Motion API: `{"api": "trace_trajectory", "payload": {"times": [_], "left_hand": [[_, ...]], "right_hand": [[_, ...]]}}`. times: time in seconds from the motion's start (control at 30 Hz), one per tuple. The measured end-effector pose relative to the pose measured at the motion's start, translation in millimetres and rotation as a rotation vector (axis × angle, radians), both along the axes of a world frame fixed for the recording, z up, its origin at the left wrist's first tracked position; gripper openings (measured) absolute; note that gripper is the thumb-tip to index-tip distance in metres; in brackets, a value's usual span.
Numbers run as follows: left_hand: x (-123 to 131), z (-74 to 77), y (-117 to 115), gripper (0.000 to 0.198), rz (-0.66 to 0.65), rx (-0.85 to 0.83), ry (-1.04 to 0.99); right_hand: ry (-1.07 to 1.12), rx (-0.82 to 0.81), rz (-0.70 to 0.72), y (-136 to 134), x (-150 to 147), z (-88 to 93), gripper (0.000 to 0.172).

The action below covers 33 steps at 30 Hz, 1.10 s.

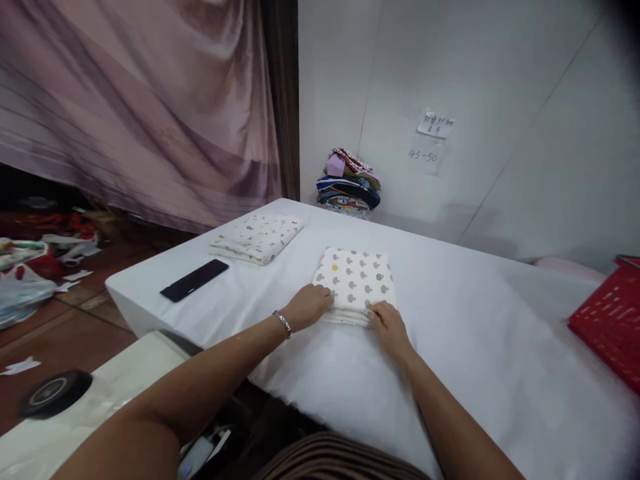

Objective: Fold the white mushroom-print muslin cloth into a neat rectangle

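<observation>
A folded white cloth with a grey mushroom print [356, 279] lies in the middle of the white table [490, 320]. My left hand [309, 305], a bracelet on its wrist, has its fingers curled onto the cloth's near left edge. On the near right corner rests my right hand [389, 325], fingers closed on the fold. Both hands grip the cloth's near side.
A second folded printed cloth [257, 237] lies at the table's far left, with a black phone [195, 280] near it. A pile of mixed fabrics [349, 183] sits against the wall. A red basket [610, 320] stands at the right. Curtain and cluttered floor at left.
</observation>
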<state>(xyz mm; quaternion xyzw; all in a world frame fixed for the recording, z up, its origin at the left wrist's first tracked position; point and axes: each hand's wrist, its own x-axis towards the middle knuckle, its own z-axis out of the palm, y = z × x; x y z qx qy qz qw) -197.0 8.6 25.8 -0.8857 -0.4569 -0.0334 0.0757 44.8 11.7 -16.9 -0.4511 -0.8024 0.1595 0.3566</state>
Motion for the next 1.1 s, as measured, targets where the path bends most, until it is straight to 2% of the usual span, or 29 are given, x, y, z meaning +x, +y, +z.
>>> {"api": "trace_trajectory", "payload": {"times": [0.13, 0.3, 0.6, 0.73, 0.93, 1.03, 1.1], "left_hand": [[11, -0.6, -3, 0.016, 0.007, 0.062, 0.060], [20, -5.4, -7, 0.025, 0.104, 0.063, 0.040], [15, -18.7, -15, 0.024, 0.163, 0.122, -0.055], [16, -20.5, -15, 0.026, 0.146, 0.136, -0.077], [11, -28.9, -19, 0.027, 0.103, 0.146, -0.130], [4, -33.6, -27, 0.026, 0.070, 0.137, -0.207], [-1, -30.4, -33, 0.025, 0.039, 0.114, -0.285]], "right_hand": [[-0.023, -0.018, 0.004, 0, 0, 0.7, 0.021], [-0.046, 0.005, 0.019, 1, 1, -0.7, 0.020], [-0.094, 0.121, 0.086, -5, 3, -6.2, 0.015], [-0.070, 0.202, 0.080, -5, 6, -7.9, 0.018], [-0.208, 0.305, 0.113, -6, 6, -9.6, 0.023], [-0.241, 0.341, 0.104, -7, 5, -10.1, 0.023], [-0.263, 0.355, 0.102, -8, 4, -10.5, 0.023]]}}
